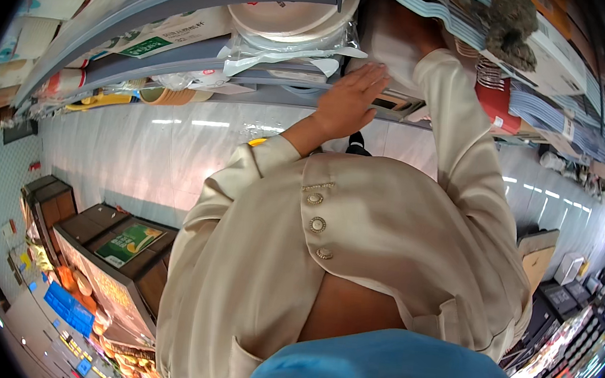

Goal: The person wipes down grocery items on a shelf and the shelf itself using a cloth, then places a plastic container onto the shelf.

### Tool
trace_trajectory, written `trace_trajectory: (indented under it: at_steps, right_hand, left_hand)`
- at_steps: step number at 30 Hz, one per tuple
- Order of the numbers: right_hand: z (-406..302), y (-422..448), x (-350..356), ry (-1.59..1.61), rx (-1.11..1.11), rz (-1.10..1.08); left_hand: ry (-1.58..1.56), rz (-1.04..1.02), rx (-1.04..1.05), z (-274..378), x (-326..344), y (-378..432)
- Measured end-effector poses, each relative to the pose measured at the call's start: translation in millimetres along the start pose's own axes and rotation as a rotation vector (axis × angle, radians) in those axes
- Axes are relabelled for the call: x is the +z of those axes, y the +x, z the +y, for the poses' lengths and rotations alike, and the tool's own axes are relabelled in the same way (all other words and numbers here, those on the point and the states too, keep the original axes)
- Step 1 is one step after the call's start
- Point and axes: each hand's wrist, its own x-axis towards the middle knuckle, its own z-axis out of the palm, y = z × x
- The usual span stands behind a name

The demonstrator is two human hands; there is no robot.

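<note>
My left hand (348,101) reaches up to a shelf with its fingers stretched out and slightly apart. Its fingertips lie against the front of a pale, smooth package (384,46). Deeper in the shelf, my right hand (413,29) is at the far right side of that same package, in shadow; its fingers are too dark to make out. Left of the package sits a plastic-wrapped stack of white round plates (291,21). Light blue plastic hangers (434,7) overhang my right wrist.
The grey shelf board (172,70) curves along the front, with a boxed product (170,34) on it. A grey furry item (512,29) hangs at right, above a red item (499,101). Behind me on the tiled floor (138,140) stands a dark display unit (111,241).
</note>
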Motion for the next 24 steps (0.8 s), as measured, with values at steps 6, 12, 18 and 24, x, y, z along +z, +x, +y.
trace_trajectory:
  at_steps: [6, 12, 18, 24]
  right_hand:
    - [35.3, -13.9, 8.3, 0.009, -0.010, 0.144]
    - [75.8, -62.9, 3.3, 0.007, 0.163, 0.165]
    - [59.3, -162.1, -20.0, 0.124, 0.390, 0.176]
    - [-19.4, -174.4, -31.7, 0.372, -0.052, 0.239]
  left_hand:
    - [0.209, 0.015, -0.045, 3.9, 19.7, 21.9]
    - [0.217, -0.005, -0.077, 7.5, 21.3, 26.2]
    - [0.166, 0.015, -0.086, 9.3, 22.9, 26.7]
    - [0.164, 0.040, -0.039, 0.6, 28.0, 23.8]
